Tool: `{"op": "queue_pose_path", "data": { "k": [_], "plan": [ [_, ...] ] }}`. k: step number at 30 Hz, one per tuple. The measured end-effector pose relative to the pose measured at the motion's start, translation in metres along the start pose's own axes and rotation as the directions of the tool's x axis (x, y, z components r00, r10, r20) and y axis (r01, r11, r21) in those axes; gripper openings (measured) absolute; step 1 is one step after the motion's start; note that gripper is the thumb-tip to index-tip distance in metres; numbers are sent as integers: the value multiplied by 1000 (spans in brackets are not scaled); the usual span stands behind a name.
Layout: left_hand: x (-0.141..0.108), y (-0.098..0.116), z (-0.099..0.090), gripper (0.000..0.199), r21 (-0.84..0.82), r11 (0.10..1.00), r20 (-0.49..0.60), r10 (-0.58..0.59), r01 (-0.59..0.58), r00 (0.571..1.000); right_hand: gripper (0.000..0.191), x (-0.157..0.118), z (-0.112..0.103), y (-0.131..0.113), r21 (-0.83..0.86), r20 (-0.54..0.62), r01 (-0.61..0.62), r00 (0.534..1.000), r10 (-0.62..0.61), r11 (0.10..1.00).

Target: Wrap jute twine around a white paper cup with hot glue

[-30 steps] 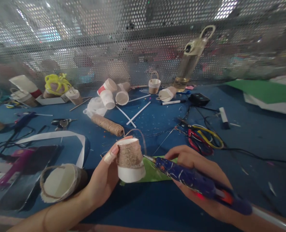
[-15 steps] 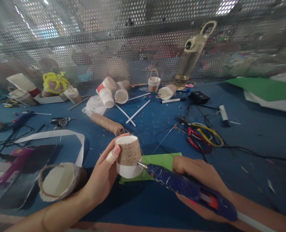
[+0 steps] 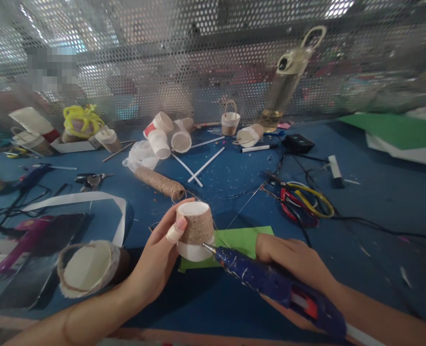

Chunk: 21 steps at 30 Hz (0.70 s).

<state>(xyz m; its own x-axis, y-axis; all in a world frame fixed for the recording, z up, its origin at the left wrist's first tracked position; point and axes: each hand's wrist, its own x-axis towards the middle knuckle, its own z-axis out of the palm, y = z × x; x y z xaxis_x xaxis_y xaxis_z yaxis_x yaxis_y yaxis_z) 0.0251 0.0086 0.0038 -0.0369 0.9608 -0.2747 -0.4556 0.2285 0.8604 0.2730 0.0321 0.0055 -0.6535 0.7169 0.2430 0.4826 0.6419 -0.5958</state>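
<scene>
My left hand (image 3: 162,250) is closed around a white paper cup (image 3: 194,252), its thumb pressed on the side. Brown twine (image 3: 197,228) wraps most of the cup's wall, leaving a white band bare at the lower end. In my right hand (image 3: 292,259) is a dark blue glue gun (image 3: 259,276) with a white glue stick out of its back. Its metal tip meets the cup at the edge between twine and white band. Behind the cup lies a spool of twine (image 3: 158,182), with a strand leading toward the cup. A green paper piece (image 3: 241,240) lies beneath.
At left stand a twine-handled cup basket (image 3: 88,269), a black phone-like slab (image 3: 43,269) and a second glue gun (image 3: 32,178). Paper cups (image 3: 158,144) lie at the back near a tilted bottle (image 3: 283,86). Red-handled pliers (image 3: 292,206) and cables are at right.
The cup has shifted slightly right and turned a little in my left hand. The glue gun's tip has moved slightly left along the twine's lower edge.
</scene>
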Motion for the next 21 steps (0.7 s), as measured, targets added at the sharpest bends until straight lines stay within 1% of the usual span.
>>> {"op": "queue_pose_path", "data": {
  "k": [6, 9, 13, 16, 19, 21],
  "plan": [
    [2, 2, 1, 38, 17, 998, -2, 62, -62, 998, 29, 1, -4, -1, -11, 2, -15, 1000, 15, 1000],
    [1, 4, 3, 41, 19, 998, -19, 67, -67, 998, 30, 2, -5, -3, -19, -10, -45, 999, 45, 999],
    [-1, 6, 4, 44, 28, 998, -43, 58, -57, 997, 25, 4, -4, -4, 38, -45, -45, 998, 47, 998],
    [-1, 6, 4, 40, 47, 997, -46, 63, -61, 997, 28, 4, -3, -3, 46, -24, -41, 999, 43, 998],
    [0, 4, 3, 38, 80, 993, -41, 92, -89, 995, 33, 3, -1, 0, 56, -6, -46, 999, 46, 997],
    [1, 2, 1, 37, 111, 988, -30, 112, -108, 993, 33, 2, 0, 1, 69, -4, -27, 1000, 27, 997]
  ]
}}
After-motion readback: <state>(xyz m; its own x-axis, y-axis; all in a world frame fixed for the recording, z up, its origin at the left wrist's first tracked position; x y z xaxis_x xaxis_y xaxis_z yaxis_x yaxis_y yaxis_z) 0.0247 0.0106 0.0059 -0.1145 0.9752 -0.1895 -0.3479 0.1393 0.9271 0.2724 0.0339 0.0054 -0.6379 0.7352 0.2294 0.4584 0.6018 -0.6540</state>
